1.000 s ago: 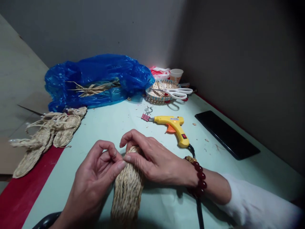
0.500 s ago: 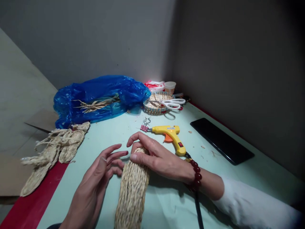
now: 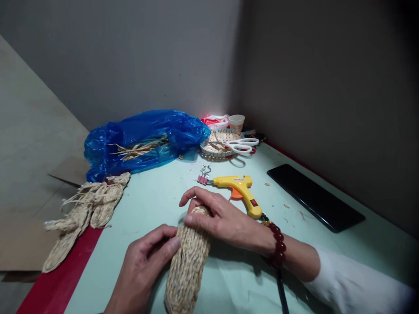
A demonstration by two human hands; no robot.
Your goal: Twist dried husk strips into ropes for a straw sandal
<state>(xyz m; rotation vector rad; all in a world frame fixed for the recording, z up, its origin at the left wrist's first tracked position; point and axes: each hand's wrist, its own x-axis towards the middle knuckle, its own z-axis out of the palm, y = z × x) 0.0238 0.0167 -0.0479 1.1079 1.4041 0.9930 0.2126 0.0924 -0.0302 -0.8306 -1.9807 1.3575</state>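
Observation:
A long woven straw piece (image 3: 188, 266), rounded at both ends, stands out at the bottom middle of the head view. My right hand (image 3: 221, 216) grips its far end, thumb on top and fingers curled over the edge. At the left edge of the piece, my left hand (image 3: 149, 257) pinches with thumb and forefinger; its other fingers are folded. Just beyond my right hand lies a yellow glue gun (image 3: 244, 187) with an orange trigger, its nozzle beside pink binder clips (image 3: 203, 179).
Woven straw slippers (image 3: 88, 209) lie at the left edge of the table (image 3: 131, 200). A blue plastic bag (image 3: 147, 126) holds straw strands. White scissors (image 3: 244, 144) rest on a round basket (image 3: 209, 150) near a paper cup (image 3: 236, 121). A black phone (image 3: 314, 196) lies right.
My left hand has closed from spread fingers into a pinch at the straw piece's left edge. More of the piece's near end shows. The view has shifted slightly.

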